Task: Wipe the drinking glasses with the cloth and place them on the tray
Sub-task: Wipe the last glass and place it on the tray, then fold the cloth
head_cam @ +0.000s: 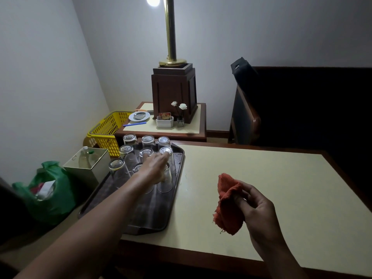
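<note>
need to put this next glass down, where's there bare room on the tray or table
The near end of the tray, between the glasses and its front rim, is bare, though the left arm crosses it. The table is open to the right of the tray, around the right hand holding the cloth. The tray's far end is crowded; the left hand reaches there.

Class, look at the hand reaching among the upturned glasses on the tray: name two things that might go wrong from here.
1. The left hand reaches over closely packed upside-down glasses; its wrist might knock one into its neighbours.
2. The tray seems to overhang the table's left edge, so pressing there may tip it.
The cloth is bunched in the right hand, away from the glasses.
</note>
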Action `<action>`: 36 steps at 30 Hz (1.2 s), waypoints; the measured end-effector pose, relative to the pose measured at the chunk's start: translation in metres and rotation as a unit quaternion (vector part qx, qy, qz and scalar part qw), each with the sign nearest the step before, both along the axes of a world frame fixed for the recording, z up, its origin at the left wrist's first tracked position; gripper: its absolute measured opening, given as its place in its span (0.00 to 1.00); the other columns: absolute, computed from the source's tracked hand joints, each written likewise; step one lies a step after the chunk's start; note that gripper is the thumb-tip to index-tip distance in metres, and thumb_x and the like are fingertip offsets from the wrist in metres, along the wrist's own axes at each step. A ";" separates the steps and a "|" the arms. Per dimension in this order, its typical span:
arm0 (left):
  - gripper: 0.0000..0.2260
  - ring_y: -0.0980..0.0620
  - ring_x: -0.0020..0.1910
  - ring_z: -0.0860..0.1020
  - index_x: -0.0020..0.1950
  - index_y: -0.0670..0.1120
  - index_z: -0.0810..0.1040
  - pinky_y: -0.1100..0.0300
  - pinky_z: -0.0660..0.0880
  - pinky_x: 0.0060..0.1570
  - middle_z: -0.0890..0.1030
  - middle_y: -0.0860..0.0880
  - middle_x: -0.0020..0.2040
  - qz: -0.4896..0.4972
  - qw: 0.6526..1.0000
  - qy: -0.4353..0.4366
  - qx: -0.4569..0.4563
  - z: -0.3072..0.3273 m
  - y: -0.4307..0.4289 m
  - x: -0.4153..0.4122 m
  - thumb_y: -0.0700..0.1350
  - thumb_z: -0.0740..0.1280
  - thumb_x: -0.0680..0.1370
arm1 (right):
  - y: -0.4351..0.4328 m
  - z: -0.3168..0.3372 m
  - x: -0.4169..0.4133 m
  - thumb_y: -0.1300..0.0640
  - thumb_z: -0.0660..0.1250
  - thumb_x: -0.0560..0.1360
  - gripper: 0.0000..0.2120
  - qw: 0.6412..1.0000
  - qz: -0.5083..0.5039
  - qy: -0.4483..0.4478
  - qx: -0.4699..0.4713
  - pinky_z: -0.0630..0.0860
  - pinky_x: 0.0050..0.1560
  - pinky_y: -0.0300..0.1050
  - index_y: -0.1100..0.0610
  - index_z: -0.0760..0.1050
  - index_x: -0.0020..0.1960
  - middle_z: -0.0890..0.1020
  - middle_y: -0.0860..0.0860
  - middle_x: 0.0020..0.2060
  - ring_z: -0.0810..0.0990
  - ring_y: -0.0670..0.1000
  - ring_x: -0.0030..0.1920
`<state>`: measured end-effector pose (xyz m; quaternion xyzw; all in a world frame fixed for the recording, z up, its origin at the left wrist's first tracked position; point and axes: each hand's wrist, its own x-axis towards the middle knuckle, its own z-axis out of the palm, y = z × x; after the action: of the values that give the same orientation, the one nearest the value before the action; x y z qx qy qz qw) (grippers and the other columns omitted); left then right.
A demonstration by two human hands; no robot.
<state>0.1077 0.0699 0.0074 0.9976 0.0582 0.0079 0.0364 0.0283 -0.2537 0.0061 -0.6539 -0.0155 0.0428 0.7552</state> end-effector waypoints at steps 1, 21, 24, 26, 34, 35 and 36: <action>0.29 0.39 0.60 0.78 0.61 0.44 0.70 0.50 0.70 0.56 0.79 0.42 0.58 -0.001 1.000 -0.003 -0.005 -0.002 0.001 0.000 0.42 0.81 0.66 | -0.001 -0.001 0.001 0.63 0.69 0.80 0.14 1.000 -0.001 0.002 0.000 0.85 0.46 0.47 0.51 0.84 0.61 0.88 0.51 0.52 0.87 0.55 0.53; 0.21 0.51 0.63 0.83 0.69 0.51 0.77 0.50 0.75 0.66 0.84 0.49 0.64 0.002 0.727 0.089 -0.681 0.014 -0.113 -0.104 0.62 0.63 0.82 | 0.003 0.016 -0.016 0.56 0.61 0.83 0.14 0.991 0.062 0.062 0.098 0.82 0.54 0.53 0.52 0.81 0.64 0.88 0.54 0.55 0.85 0.55 0.59; 0.17 0.46 0.61 0.83 0.68 0.46 0.79 0.48 0.78 0.65 0.85 0.43 0.61 -0.013 0.693 0.070 -0.718 0.012 -0.125 -0.106 0.52 0.68 0.82 | 0.001 0.019 -0.020 0.55 0.61 0.83 0.14 0.990 0.086 0.063 0.092 0.83 0.53 0.52 0.51 0.81 0.64 0.87 0.55 0.55 0.86 0.55 0.58; 0.12 0.44 0.54 0.84 0.62 0.40 0.80 0.53 0.82 0.57 0.86 0.40 0.55 0.007 0.659 0.015 -0.752 0.013 -0.128 -0.107 0.42 0.72 0.80 | -0.001 0.018 -0.023 0.57 0.59 0.84 0.14 0.989 0.094 0.072 0.089 0.83 0.55 0.56 0.53 0.81 0.65 0.87 0.57 0.56 0.85 0.58 0.59; 0.10 0.43 0.42 0.83 0.56 0.36 0.79 0.52 0.82 0.38 0.84 0.39 0.46 0.101 0.675 -0.086 -0.726 0.016 -0.133 -0.118 0.36 0.74 0.77 | -0.016 0.009 -0.017 0.42 0.60 0.84 0.20 0.990 0.100 0.096 0.022 0.84 0.52 0.55 0.56 0.80 0.64 0.85 0.57 0.57 0.84 0.61 0.59; 0.10 0.43 0.42 0.83 0.57 0.36 0.79 0.51 0.82 0.39 0.84 0.38 0.47 0.112 0.673 -0.088 -0.726 0.013 -0.132 -0.119 0.36 0.74 0.77 | -0.017 0.006 -0.014 0.45 0.64 0.83 0.17 0.992 0.104 0.066 -0.025 0.84 0.52 0.55 0.54 0.81 0.63 0.86 0.55 0.55 0.84 0.60 0.57; 0.10 0.42 0.42 0.84 0.57 0.37 0.80 0.50 0.83 0.39 0.85 0.37 0.49 0.117 0.673 -0.086 -0.725 0.010 -0.131 -0.119 0.36 0.74 0.77 | -0.018 0.002 -0.012 0.48 0.67 0.82 0.14 0.991 0.102 0.036 -0.075 0.85 0.50 0.54 0.54 0.82 0.62 0.87 0.53 0.53 0.85 0.60 0.56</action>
<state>-0.0117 -0.0612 0.0174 0.6379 0.1585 0.0529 0.7518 0.0167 -0.2715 0.0083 -0.7021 -0.0517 0.1436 0.6955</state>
